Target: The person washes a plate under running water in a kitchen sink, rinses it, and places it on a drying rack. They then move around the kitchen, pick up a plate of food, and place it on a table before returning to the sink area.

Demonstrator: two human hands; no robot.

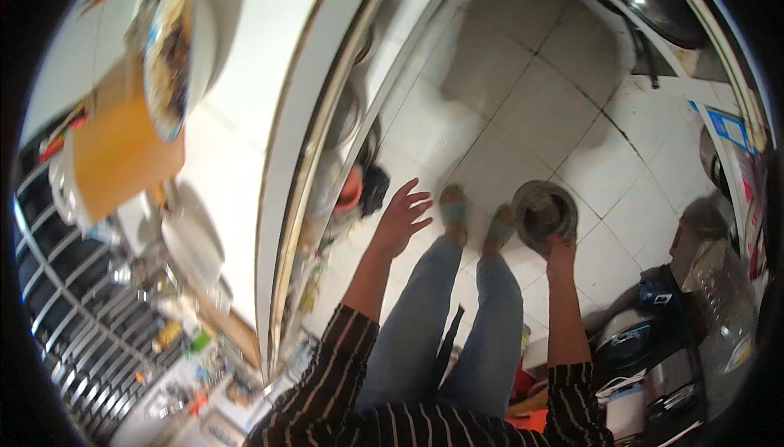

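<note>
My right hand (561, 247) grips the near rim of a round greyish metal bowl (530, 205), which hangs above the floor beside my right foot. Blur leaves it unclear whether anything lies in the bowl. My left hand (401, 219) holds nothing; its fingers are spread in mid-air. Close to its left are an orange-red round object (350, 188) and a black object (373, 188) on the shelf below the counter.
A white counter (245, 135) runs along the left, bearing a patterned bowl (168, 61) and an orange-brown container (125, 156). Window bars (67, 306) are beyond it. White floor tiles (502, 122) lie ahead. A dark pan (652, 3) and a black appliance (625, 340) are at right.
</note>
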